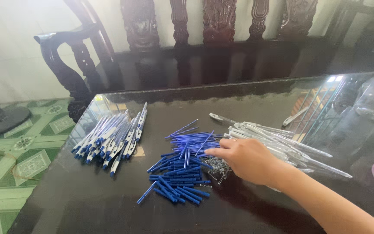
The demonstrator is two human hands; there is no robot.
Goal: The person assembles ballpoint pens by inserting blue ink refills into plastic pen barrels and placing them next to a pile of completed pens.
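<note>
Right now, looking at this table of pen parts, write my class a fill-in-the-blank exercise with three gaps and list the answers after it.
1. The right hand reaches over a small pile of metal ____.
2. The loose refills and small parts in the middle of the table are ____ in colour.
3. The assembled pens lie on the ____ side of the picture, while the clear barrels lie on the other side.

Missing words: springs; blue; left
</note>
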